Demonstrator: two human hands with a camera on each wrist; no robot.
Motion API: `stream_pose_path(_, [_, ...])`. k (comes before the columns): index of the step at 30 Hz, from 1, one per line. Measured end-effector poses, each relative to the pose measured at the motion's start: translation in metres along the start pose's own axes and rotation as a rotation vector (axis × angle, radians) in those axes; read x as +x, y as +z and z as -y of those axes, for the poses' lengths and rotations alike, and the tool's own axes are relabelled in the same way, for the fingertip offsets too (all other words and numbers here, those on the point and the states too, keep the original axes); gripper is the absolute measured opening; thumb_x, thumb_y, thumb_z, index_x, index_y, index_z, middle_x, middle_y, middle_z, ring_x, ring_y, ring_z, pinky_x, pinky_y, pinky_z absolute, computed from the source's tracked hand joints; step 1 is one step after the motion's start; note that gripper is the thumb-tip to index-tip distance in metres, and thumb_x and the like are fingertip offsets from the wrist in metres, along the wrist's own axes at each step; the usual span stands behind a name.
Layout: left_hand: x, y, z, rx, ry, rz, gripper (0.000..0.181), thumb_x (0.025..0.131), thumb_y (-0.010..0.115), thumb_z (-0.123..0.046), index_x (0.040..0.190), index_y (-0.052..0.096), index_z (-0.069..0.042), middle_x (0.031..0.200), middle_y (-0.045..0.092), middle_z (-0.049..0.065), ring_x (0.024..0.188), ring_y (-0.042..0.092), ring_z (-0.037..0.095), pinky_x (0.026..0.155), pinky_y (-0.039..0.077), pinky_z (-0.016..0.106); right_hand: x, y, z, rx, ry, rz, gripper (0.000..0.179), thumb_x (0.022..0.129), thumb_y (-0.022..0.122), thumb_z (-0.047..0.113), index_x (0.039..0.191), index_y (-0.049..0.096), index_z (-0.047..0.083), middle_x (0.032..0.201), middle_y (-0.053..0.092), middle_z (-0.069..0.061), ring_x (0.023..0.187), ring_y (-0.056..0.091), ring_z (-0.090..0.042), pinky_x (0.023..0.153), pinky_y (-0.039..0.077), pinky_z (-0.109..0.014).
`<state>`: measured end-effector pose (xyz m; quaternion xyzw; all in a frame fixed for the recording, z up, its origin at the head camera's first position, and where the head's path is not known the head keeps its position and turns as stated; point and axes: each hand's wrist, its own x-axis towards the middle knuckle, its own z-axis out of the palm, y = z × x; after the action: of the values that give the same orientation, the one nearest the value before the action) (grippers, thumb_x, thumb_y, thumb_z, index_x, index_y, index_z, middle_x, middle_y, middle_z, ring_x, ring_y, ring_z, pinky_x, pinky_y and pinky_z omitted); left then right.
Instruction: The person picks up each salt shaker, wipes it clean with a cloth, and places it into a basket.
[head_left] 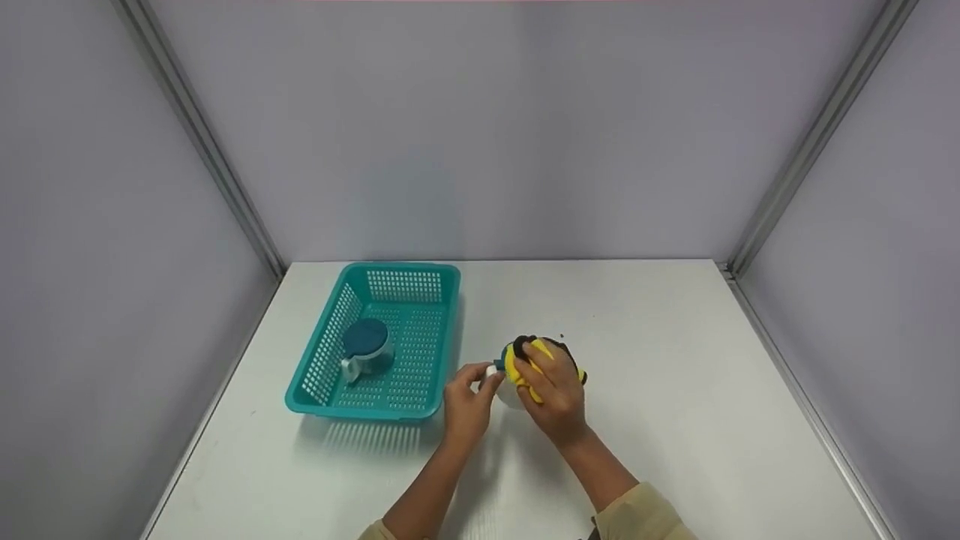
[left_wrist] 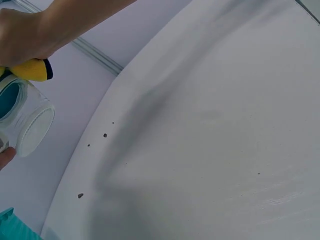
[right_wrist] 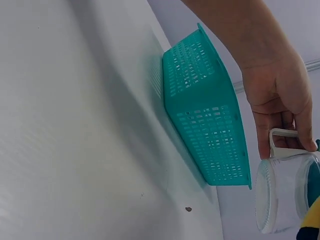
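My left hand pinches the white handle of a clear jar that has a dark blue top. Seen in the left wrist view, the jar is tilted and held above the table. My right hand grips a yellow and black cloth and presses it over the jar's top. That hand and the cloth cover most of the top in the head view. In the right wrist view, only a corner of the cloth shows.
Left of the hands, a teal plastic basket stands on the white table. Inside it lies another clear jar with a blue lid and a handle. Small dark specks dot the table. Grey panels enclose the back and both sides.
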<state>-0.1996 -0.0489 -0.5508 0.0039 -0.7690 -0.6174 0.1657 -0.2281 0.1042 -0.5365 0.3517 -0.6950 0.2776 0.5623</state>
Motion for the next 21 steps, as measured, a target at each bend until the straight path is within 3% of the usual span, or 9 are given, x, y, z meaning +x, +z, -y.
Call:
stream_pose_path(5, [0.001, -0.001, 0.0, 0.02, -0.01, -0.005, 0.014, 0.09, 0.072, -0.015, 0.103, 0.074, -0.01, 0.095, 0.071, -0.002, 0.09, 0.064, 0.013, 0.081, 0.056, 0.033, 0.006, -0.002, 0.001, 0.029, -0.082, 0.031, 0.016, 0.091, 0.066, 0.012, 0.103, 0.076, 0.004, 0.112, 0.071, -0.015, 0.1, 0.066, -0.039, 0.09, 0.056, -0.042])
stream_pose_path(13, [0.002, -0.001, 0.001, 0.02, -0.036, 0.017, 0.014, 0.091, 0.069, -0.012, 0.104, 0.074, -0.008, 0.095, 0.072, 0.0, 0.089, 0.065, 0.013, 0.075, 0.057, 0.025, 0.016, -0.008, -0.002, 0.041, -0.211, 0.055, 0.015, 0.091, 0.07, 0.015, 0.1, 0.076, 0.004, 0.109, 0.073, -0.014, 0.099, 0.068, -0.04, 0.081, 0.058, -0.049])
stream_pose_path(21, [0.003, -0.004, -0.001, -0.034, -0.102, 0.036, 0.017, 0.093, 0.067, -0.012, 0.107, 0.072, -0.006, 0.098, 0.071, 0.005, 0.093, 0.066, 0.017, 0.073, 0.059, 0.023, 0.019, -0.013, 0.001, 0.049, -0.22, 0.072, 0.018, 0.091, 0.071, 0.017, 0.101, 0.075, 0.003, 0.107, 0.074, -0.012, 0.098, 0.069, -0.038, 0.079, 0.058, -0.048])
